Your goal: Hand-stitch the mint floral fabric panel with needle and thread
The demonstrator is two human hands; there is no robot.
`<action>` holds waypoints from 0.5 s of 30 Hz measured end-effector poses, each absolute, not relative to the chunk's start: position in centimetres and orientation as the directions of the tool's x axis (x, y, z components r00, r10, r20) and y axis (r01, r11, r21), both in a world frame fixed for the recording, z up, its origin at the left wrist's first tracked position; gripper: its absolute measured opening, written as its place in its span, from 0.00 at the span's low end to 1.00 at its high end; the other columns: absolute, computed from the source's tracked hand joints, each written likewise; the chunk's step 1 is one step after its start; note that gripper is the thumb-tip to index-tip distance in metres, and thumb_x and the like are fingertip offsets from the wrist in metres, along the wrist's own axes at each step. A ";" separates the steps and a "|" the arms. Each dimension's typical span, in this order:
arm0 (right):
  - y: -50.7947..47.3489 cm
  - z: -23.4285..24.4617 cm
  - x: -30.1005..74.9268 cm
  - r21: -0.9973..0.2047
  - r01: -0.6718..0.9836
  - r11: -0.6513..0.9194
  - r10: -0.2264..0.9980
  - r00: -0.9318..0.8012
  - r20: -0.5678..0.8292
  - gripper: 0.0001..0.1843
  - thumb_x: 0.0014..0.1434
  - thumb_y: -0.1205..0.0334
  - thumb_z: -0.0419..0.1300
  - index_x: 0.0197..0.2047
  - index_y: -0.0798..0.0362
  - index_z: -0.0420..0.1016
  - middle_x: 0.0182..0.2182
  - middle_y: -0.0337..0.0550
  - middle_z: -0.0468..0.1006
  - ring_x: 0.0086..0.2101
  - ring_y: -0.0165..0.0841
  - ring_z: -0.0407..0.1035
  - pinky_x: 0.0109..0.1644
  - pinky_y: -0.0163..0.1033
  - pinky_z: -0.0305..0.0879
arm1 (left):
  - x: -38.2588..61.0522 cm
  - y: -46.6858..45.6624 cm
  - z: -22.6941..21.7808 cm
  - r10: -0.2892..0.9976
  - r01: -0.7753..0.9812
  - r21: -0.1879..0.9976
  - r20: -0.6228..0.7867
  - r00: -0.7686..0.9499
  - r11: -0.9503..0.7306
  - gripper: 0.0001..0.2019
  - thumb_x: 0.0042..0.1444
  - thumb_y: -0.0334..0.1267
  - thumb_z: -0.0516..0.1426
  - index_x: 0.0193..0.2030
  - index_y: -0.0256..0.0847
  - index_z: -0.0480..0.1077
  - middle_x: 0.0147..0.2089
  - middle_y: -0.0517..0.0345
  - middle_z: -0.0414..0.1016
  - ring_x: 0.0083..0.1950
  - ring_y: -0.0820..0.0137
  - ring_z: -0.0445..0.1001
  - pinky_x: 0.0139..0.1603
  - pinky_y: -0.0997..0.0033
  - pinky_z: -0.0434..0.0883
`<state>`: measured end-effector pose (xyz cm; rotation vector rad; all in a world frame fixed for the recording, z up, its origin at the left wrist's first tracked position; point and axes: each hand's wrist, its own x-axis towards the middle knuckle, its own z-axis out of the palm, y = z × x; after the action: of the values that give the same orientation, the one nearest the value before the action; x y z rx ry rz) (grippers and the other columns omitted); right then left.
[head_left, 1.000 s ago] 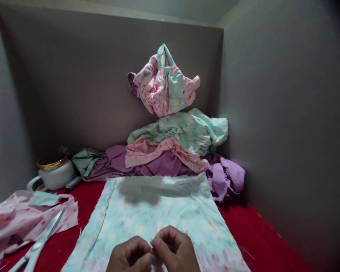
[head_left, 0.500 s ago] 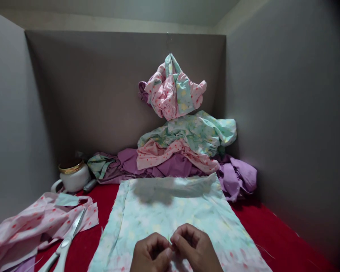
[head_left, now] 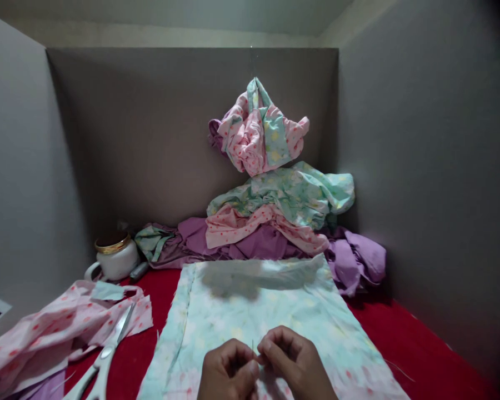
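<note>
Head view, the only angle here: both hands sit low in the middle of the shot, over a pale mint floral cloth [head_left: 250, 300] spread flat on the red counter [head_left: 408, 344]. The left hand [head_left: 228, 373] and right hand [head_left: 296, 365] are both curled closed, knuckles up, fingertips meeting; a thin metal needle [head_left: 253, 345] sticks straight up right where they touch. Honestly can't tell which hand has the actual grip on it, it's just too small. Both hands are over the near end of the mint cloth, about centred across it.

Off to the left, a pair of silver scissors [head_left: 102, 364] lies with the blades pointing away, partly on a rumpled pink red-dotted cloth [head_left: 37, 339] along the counter's left side; a small mint scrap [head_left: 108, 290] sits on top of that pink cloth. Further back, near the left corner, stands a white mug with a gold rim [head_left: 115, 258], handle turned left.

At the back there's a heap of purple, pink and mint fabrics [head_left: 275, 222] piled against the grey back wall [head_left: 129, 122], and its front meets the far edge of the mint cloth. Above the heap hangs a bunched pink and mint bundle [head_left: 260, 130], up against that same wall.
</note>
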<state>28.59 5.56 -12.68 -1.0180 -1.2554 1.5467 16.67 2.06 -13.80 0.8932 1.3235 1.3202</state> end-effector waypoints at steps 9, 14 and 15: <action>5.5 -12.4 29.0 -0.975 -0.178 -0.136 0.943 -0.325 -0.072 0.18 0.45 0.49 0.63 0.24 0.58 0.68 0.19 0.42 0.72 0.23 0.31 0.66 0.27 0.34 0.59 | 16.5 1.9 -13.6 0.955 -0.169 0.974 -0.186 -0.229 0.149 0.10 0.40 0.41 0.58 0.21 0.36 0.65 0.08 0.63 0.62 0.09 0.79 0.56 0.11 0.80 0.51; 4.8 -10.5 29.5 -0.963 -0.245 -0.114 0.914 -0.407 -0.004 0.17 0.47 0.50 0.63 0.25 0.57 0.71 0.19 0.41 0.71 0.22 0.29 0.66 0.27 0.34 0.59 | 16.4 1.8 -13.0 0.955 -0.176 0.973 -0.185 -0.231 0.146 0.11 0.40 0.41 0.60 0.21 0.36 0.65 0.09 0.63 0.63 0.10 0.79 0.56 0.12 0.80 0.52; 4.5 -9.7 29.7 -0.957 -0.262 -0.125 0.890 -0.456 0.008 0.16 0.47 0.50 0.63 0.25 0.57 0.71 0.19 0.41 0.71 0.23 0.30 0.66 0.28 0.34 0.60 | 16.4 1.8 -12.9 0.955 -0.176 0.973 -0.188 -0.231 0.149 0.11 0.40 0.41 0.60 0.21 0.36 0.65 0.10 0.63 0.63 0.11 0.78 0.57 0.13 0.79 0.53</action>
<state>29.71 4.47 -9.66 -0.7712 -1.2781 1.7137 16.43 1.82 -12.85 0.8388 1.3428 1.3261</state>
